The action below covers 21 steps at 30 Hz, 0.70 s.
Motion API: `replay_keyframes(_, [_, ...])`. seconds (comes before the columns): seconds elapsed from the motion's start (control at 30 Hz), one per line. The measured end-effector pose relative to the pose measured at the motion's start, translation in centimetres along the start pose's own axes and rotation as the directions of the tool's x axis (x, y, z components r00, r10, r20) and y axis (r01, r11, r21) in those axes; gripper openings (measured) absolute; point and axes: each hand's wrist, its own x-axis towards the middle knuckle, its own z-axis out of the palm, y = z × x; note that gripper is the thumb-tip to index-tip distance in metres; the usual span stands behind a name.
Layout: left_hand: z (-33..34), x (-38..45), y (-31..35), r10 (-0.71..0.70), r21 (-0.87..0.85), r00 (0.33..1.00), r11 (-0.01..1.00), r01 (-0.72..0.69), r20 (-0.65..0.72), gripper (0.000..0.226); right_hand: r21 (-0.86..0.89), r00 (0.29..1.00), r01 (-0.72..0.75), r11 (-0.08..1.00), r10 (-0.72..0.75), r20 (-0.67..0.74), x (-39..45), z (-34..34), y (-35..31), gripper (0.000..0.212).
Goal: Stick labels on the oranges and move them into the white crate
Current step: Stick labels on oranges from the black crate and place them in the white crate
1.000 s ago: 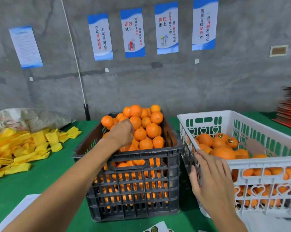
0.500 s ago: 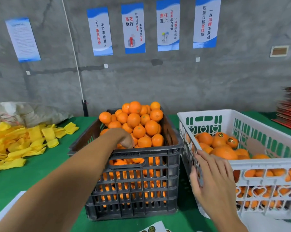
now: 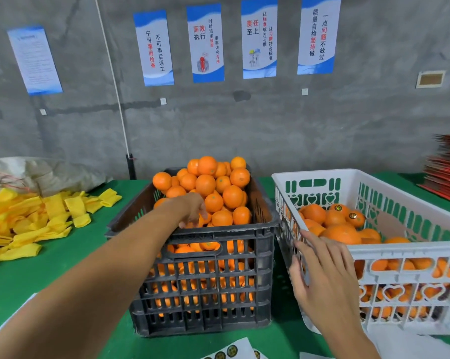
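A black crate (image 3: 244,257) in the middle is heaped with unlabelled oranges (image 3: 213,185). My left hand (image 3: 191,208) reaches over its near rim into the pile, and its fingers curl down round an orange (image 3: 202,219) that is mostly hidden. To the right stands the white crate (image 3: 405,248), which holds several oranges, two of them with round labels (image 3: 352,216). My right hand (image 3: 322,270) rests on the white crate's near left corner with its fingers spread and fairly straight, holding nothing. A sheet of round labels (image 3: 231,351) lies at the table's front edge.
Yellow foam fruit sleeves (image 3: 37,218) are piled on the green table (image 3: 71,255) at the left, with a white sack (image 3: 45,174) behind them. A stack of red cartons (image 3: 449,169) sits at the far right. A grey wall with posters stands close behind.
My left hand has slid from the top of the orange heap down to its near side and curled its fingers in. My right hand has stayed on the white crate's corner.
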Motion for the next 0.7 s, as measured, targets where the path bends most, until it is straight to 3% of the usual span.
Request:
replay_keyframes(0.07, [-0.8, -0.8, 0.3, 0.114, -0.02, 0.961, 0.992, -0.123, -0.252, 0.039, 0.002, 1.0, 0.0, 1.0, 0.0, 0.004, 0.0, 0.0, 0.1, 0.033])
replay_keyframes(0.13, [-1.4, -2.7, 0.6, 0.181, -0.073, 0.847, 0.966, -0.249, -0.5, 0.036, 0.015, 1.0, 0.002, 1.0, -0.002, -0.006, 0.0, 0.0, 0.1, 0.034])
replay_keyframes(0.2, [-0.8, -5.1, 0.8, 0.158, -0.159, 0.679, 0.911, -0.38, -0.717, 0.034, 0.033, 1.0, -0.008, 0.999, 0.009, -0.029, -0.1, 0.2, 0.0, 0.033])
replay_keyframes(0.3, [1.7, -10.1, 2.0, 0.087, -0.177, 0.345, 0.729, -0.662, -0.935, 0.035, 0.109, 0.997, 0.004, 0.994, 0.005, -0.081, -0.7, 0.1, -1.1, 0.032])
replay_keyframes(0.33, [2.9, -11.5, 2.5, 0.06, -0.162, 0.263, 0.654, -0.739, -0.963, 0.036, 0.167, 0.995, 0.042, 0.985, -0.025, -0.097, -1.0, 0.0, -1.8, 0.031])
replay_keyframes(0.4, [5.8, -14.0, 3.7, -0.012, -0.155, 0.178, 0.549, -0.821, -0.984, 0.04, 0.329, 0.987, 0.15, 0.932, -0.123, -0.101, -1.6, -0.3, -3.8, 0.031])
replay_keyframes(0.47, [9.2, -15.7, 4.5, -0.059, -0.189, 0.184, 0.492, -0.85, -0.981, 0.043, 0.538, 0.988, 0.143, 0.831, -0.149, -0.034, -2.4, -0.6, -6.2, 0.036])
replay_keyframes(0.53, [12.6, -16.8, 4.5, -0.035, -0.217, 0.233, 0.521, -0.826, -0.972, 0.053, 0.721, 0.987, -0.076, 0.689, -0.053, 0.154, -3.2, -0.8, -8.4, 0.049])
replay_keyframes(0.6, [16.2, -17.5, 4.1, 0.04, -0.232, 0.304, 0.552, -0.801, -0.952, 0.069, 0.786, 0.939, -0.275, 0.553, -0.019, 0.343, -4.4, -0.6, -9.8, 0.06])
replay_keyframes(0.7, [20.5, -17.7, 3.6, 0.013, -0.412, 0.479, 0.49, -0.768, -0.878, 0.072, 0.748, 0.893, -0.31, 0.587, -0.09, 0.441, -5.9, 0.6, -10.0, 0.062])
